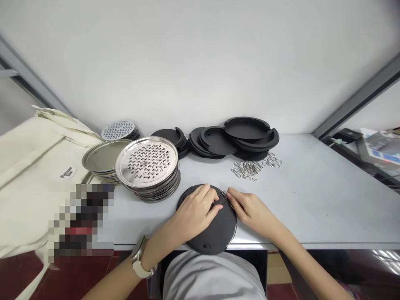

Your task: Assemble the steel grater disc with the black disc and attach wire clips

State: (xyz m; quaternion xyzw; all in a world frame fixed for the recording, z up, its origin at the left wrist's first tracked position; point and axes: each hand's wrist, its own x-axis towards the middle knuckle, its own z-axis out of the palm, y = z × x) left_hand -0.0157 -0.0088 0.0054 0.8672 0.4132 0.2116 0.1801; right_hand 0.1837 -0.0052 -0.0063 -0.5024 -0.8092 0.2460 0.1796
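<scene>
A black round disc (215,233) with a shiny metal edge on its right lies on the front edge of the table, overhanging slightly. Across the disc's upper left lies my left hand (198,208), fingers curled and pressing on it, thumb near the top edge. At the upper right rim, my right hand (246,204) pinches a small metal wire clip (224,194). Its fingertips partly hide the clip. Whether the clip passes through the disc, I cannot tell.
Loose wire clips (248,168) lie behind my right hand. Black round covers (215,141) are piled along the wall. Stacked metal grater discs (148,162) and greenish lids (106,156) stand to the left, beside a cream bag (31,166). Farther back is a perforated disc (118,130).
</scene>
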